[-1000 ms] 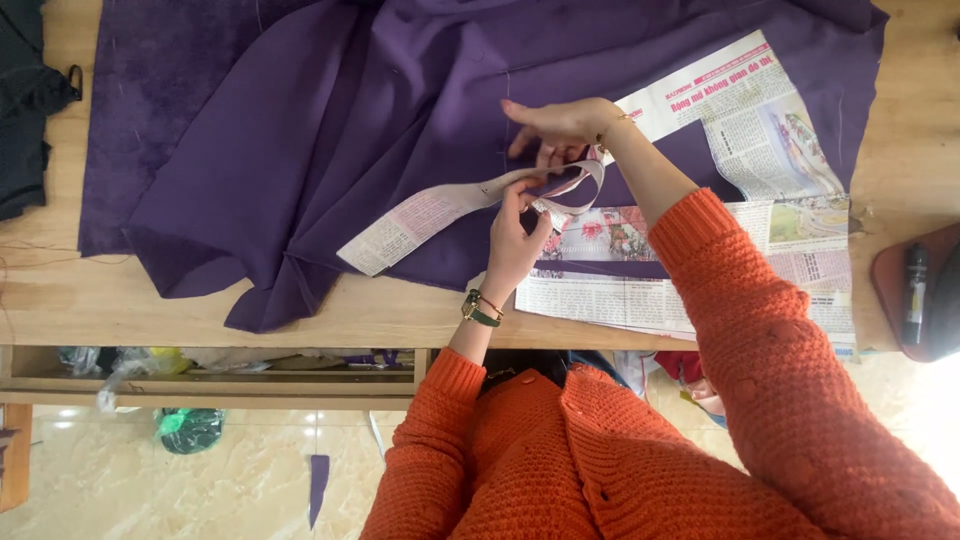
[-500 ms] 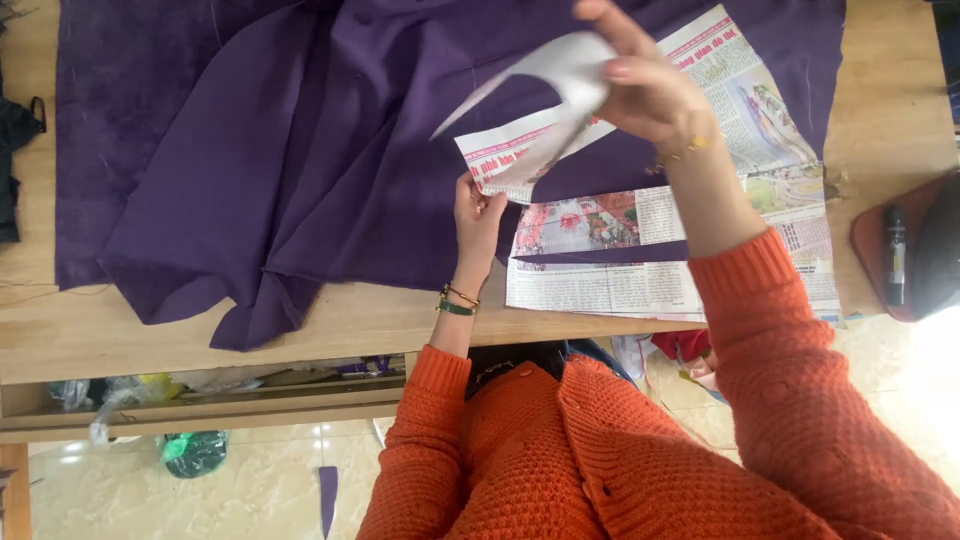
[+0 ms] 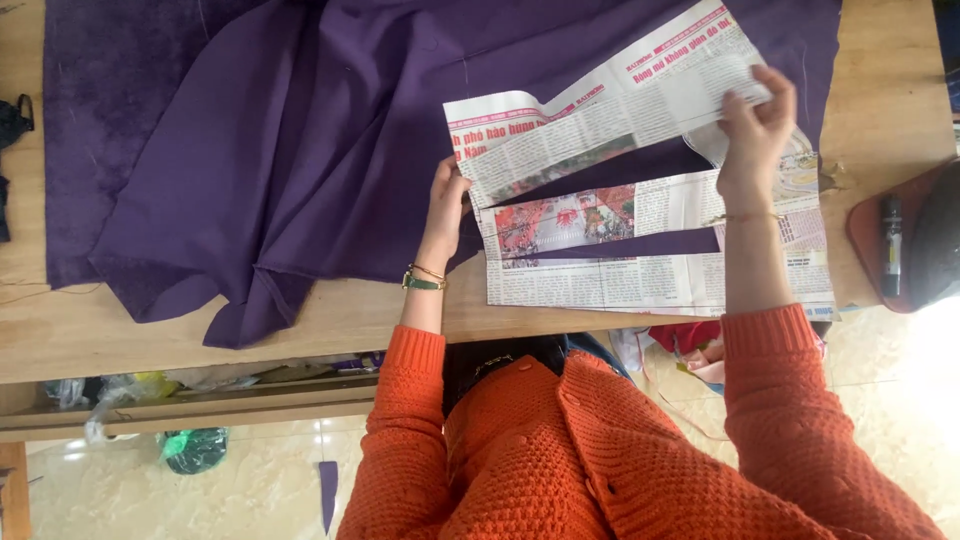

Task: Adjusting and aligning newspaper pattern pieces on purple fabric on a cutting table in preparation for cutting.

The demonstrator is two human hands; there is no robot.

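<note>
A wide purple cloth [image 3: 300, 130] lies spread and creased over a wooden table [image 3: 130, 340]. I hold a long cut piece of newspaper [image 3: 610, 110] stretched out above the cloth. My left hand [image 3: 445, 200] pinches its left edge, and my right hand [image 3: 755, 130] grips its right end. Under it, more cut newspaper sheets [image 3: 640, 270] lie flat on the cloth near the table's front edge, with purple strips showing between them. My orange sleeves reach in from the bottom.
A reddish-brown case [image 3: 870, 240] with a black marker [image 3: 890, 240] sits at the table's right end. A black object [image 3: 10, 120] is at the left edge. Plastic bags [image 3: 130, 390] fill the shelf under the table; a green bag [image 3: 195, 450] lies on the floor.
The newspaper piece, held folded between both hands before, was lifted and opened. My hands have moved apart and now hold it stretched wide over the lower sheets.
</note>
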